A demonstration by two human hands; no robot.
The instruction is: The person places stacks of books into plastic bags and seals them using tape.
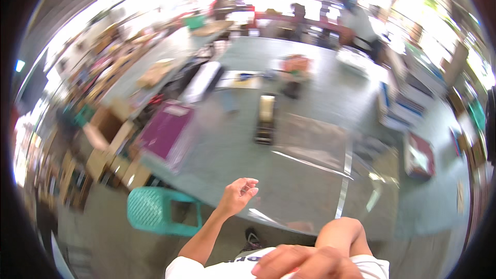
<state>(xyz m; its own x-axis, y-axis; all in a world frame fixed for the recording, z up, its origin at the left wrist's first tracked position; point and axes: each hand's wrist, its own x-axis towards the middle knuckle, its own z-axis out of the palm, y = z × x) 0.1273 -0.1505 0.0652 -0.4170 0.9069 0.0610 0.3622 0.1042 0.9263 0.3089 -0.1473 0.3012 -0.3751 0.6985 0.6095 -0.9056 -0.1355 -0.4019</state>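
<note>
My left hand [238, 196] is over the near edge of the grey-green table [217, 163], fingers loosely bent and thumb apart, with nothing in it. My right hand [310, 263] is raised close at the bottom edge, in front of my white shirt. Its fingers are bent and blurred, their tips partly hidden, so I cannot tell whether it holds anything. Large clear plastic sheets or bags [310, 142] lie flat on the table, right of my left hand. Beyond them stands a black tape dispenser [266, 119] with a roll of tape.
A purple-covered stack [168, 129] lies at the table's left. Behind are a white roll-like thing [201, 81] and an orange-red bundle [295, 64]. Boxes [405, 106] and a wrapped pack [419, 156] sit right. A turquoise stool [147, 211] is left; a person [359, 23] is far back.
</note>
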